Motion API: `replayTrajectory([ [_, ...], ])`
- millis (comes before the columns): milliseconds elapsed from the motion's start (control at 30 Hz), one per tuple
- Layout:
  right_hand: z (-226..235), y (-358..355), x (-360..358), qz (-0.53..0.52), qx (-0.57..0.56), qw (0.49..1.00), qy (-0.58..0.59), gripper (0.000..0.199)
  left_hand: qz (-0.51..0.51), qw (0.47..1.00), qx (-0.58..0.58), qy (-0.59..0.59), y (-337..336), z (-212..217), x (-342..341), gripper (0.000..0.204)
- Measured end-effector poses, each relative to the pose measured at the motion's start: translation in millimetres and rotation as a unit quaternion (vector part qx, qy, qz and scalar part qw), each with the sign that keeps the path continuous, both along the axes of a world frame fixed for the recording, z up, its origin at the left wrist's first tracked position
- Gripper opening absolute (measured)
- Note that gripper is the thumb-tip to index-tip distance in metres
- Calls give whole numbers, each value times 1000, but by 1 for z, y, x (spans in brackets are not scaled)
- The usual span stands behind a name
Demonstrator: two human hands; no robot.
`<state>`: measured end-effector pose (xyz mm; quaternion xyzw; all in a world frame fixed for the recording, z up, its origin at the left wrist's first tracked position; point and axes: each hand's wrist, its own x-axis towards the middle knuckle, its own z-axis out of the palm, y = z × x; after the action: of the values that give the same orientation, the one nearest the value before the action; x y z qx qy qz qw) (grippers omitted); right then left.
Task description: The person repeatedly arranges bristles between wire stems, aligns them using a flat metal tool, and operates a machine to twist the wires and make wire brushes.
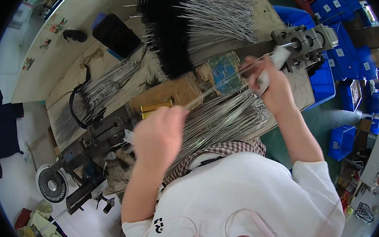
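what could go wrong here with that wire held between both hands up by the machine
1. The right hand sits right beside the grey metal machine head; fingers could get pinched there.
2. The thin wire stretched to the left hand looks blurred and springy; it might whip or poke if a grip slips.
3. The loose wire pile lies under both forearms, so a sleeve or the held wire may snag and drag some off the bench.

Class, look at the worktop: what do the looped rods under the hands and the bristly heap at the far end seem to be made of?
The looped rods: probably steel wire, thin, grey, with bright glints and bent hook ends. The bristly heap: black fibre bristles, matt and fuzzy, likely synthetic, on twisted silvery wire stems that fan out shiny.
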<state>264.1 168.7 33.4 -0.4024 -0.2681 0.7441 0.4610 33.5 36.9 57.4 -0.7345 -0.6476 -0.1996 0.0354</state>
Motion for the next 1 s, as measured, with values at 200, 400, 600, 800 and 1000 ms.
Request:
replayTrajectory([
  [200,31,-16,-57,214,695,556,-403,31,79,995,-59,22,-33,19,-40,11],
  [400,9,-41,-167,300,777,436,-341,20,130,989,-45,61,-69,9,-65,20],
  [600,-1,-33,-185,348,717,493,-349,25,377,653,-24,-657,-108,-61,-51,38],
  [800,1,-29,-192,430,652,517,-352,18,172,444,-62,-877,-67,-42,-35,41],
  [1000,-1,-24,-198,475,638,478,-372,18,146,403,-94,-898,-63,-40,-31,37],
])
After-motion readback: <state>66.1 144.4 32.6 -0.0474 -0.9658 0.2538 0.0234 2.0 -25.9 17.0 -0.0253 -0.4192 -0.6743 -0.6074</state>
